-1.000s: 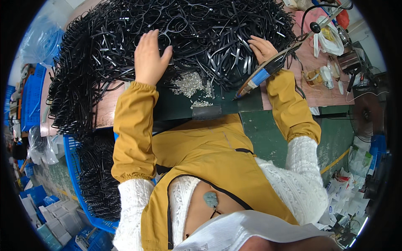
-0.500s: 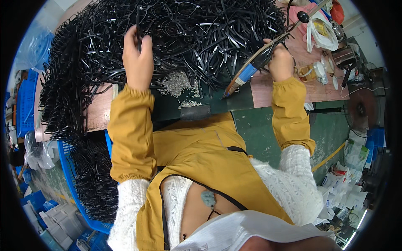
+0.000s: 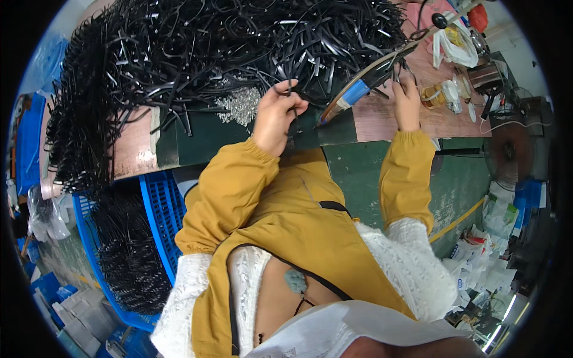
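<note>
A big heap of black plastic straps (image 3: 197, 53) covers the workbench (image 3: 134, 149). My left hand (image 3: 276, 116) is closed on one black strap (image 3: 290, 119) that hangs down over the bench's front edge. My right hand (image 3: 406, 98) rests on the bench at the right, fingers on a curved tool with a blue band (image 3: 358, 89); whether it grips the tool is unclear. A small pile of silvery metal bits (image 3: 242, 106) lies just left of my left hand. Both forearms wear mustard-yellow sleeves.
A blue crate (image 3: 152, 221) full of black straps stands below the bench on the left. At the right end of the bench are a white plastic bag (image 3: 450, 42), a jar (image 3: 439, 95) and cables. Packets and litter lie on the floor at right.
My left hand has come out of the heap toward the bench's front edge, now holding one strap. My right hand stays by the curved tool. The view has shifted.
</note>
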Demonstrator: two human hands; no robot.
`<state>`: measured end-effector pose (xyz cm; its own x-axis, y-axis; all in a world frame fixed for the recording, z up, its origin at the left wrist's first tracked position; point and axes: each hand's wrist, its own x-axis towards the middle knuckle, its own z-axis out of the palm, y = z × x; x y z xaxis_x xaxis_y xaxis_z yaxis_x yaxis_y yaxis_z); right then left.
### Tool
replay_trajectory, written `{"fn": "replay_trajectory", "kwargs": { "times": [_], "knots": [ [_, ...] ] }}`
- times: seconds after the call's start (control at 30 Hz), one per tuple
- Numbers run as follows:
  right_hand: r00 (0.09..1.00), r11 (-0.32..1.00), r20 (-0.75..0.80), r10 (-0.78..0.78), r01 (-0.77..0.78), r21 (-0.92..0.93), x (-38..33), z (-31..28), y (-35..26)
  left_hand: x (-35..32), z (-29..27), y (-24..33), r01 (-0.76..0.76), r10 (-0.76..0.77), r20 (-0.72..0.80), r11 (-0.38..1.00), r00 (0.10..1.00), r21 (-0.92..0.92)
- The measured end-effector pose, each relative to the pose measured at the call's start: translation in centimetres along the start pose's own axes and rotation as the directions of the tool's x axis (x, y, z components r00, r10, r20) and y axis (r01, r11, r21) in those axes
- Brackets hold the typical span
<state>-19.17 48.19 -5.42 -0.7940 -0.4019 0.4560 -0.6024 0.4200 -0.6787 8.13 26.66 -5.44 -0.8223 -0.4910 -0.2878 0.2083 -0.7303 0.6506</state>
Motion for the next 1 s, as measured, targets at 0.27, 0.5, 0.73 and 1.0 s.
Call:
{"fn": "replay_trajectory", "kwargs": {
  "times": [0.27,0.5,0.73,1.0],
  "knots": [
    [0.936,0.556,0.318,-0.152,-0.185,0.811,-16.7,6.8,-10.6,-6.2,-3.7,-0.3,0.088,-0.088,-0.131,0.996,0.988,-0.002],
    [0.781,0.657,0.479,-0.4,-0.12,0.745,-14.5,12.7,-14.6,-7.9,-5.4,1.8,-0.263,0.258,-0.244,0.965,0.935,0.014],
    [0.732,0.755,0.562,-0.385,-0.101,0.648,-13.1,12.9,-18.0,-9.0,-7.2,-0.4,-0.281,0.231,-0.25,0.941,0.94,-0.189],
    [0.867,0.847,0.459,-0.195,-0.087,0.524,-16.9,12.3,-15.8,-8.6,-7.3,-3.3,-0.74,0.761,0.178,0.502,0.624,0.448]
  ]
}}
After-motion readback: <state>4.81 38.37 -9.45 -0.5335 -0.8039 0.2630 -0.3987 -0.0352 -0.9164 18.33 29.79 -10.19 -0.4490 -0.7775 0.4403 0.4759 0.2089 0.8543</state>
